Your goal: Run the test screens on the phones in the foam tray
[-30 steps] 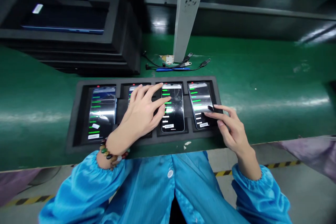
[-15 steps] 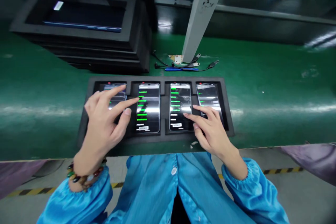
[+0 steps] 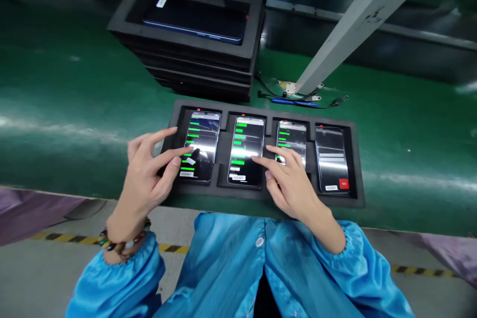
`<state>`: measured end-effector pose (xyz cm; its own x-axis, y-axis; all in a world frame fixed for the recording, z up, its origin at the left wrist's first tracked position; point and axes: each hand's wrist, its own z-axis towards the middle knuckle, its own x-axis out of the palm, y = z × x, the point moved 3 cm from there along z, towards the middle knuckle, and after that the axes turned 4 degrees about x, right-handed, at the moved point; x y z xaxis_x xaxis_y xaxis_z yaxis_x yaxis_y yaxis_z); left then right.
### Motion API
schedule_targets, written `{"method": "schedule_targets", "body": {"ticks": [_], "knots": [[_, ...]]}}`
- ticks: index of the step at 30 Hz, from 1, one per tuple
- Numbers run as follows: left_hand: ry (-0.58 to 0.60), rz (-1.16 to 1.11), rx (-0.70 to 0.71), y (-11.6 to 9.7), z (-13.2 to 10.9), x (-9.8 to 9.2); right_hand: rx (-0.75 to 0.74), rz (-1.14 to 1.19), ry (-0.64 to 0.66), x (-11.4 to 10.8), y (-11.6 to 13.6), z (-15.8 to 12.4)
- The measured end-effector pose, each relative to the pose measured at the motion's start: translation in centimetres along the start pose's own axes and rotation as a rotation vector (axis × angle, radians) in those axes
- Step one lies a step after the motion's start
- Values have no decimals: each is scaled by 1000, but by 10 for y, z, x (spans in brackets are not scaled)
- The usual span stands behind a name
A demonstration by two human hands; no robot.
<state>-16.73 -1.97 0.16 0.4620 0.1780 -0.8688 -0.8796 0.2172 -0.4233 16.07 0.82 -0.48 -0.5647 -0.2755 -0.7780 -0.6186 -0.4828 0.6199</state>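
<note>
Four phones (image 3: 332, 159) lie in the tray (image 3: 357, 159) on the counter (image 3: 74, 159), and the left hand (image 3: 149, 174) and right hand (image 3: 290, 181), both relaxed and empty, point at two screens (image 3: 249, 140), where light, exact taps seem best.

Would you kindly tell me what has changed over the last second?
The left hand moved left from the third phone from left to the leftmost phone; the right hand moved left from the rightmost phone to the second phone. The rightmost phone now shows a red square instead of green lines. Nothing was grasped. All four phones stayed in the tray.
</note>
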Motion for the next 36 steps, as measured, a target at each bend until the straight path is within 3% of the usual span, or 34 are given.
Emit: {"method": "schedule_targets", "body": {"ticks": [5,10,13,17,24,31,36], "knots": [[-33,-40,-4,9,0,2,5,-12,-65,-8,-4,-8],[-35,-74,2,12,1,7,89,-79,-254,-31,-17,-38],[-49,-101,16,12,2,8,122,-121,-266,-34,-22,-50],[-60,-100,9,11,1,7,116,-131,-240,-27,-17,-46],[-83,-100,2,14,-8,4,-20,-16,-102,4,14,-16],[51,-99,25,28,-3,12,-28,-1,-183,6,10,-20],[-3,-64,86,32,8,12,11,38,-183,7,7,-22]]}}
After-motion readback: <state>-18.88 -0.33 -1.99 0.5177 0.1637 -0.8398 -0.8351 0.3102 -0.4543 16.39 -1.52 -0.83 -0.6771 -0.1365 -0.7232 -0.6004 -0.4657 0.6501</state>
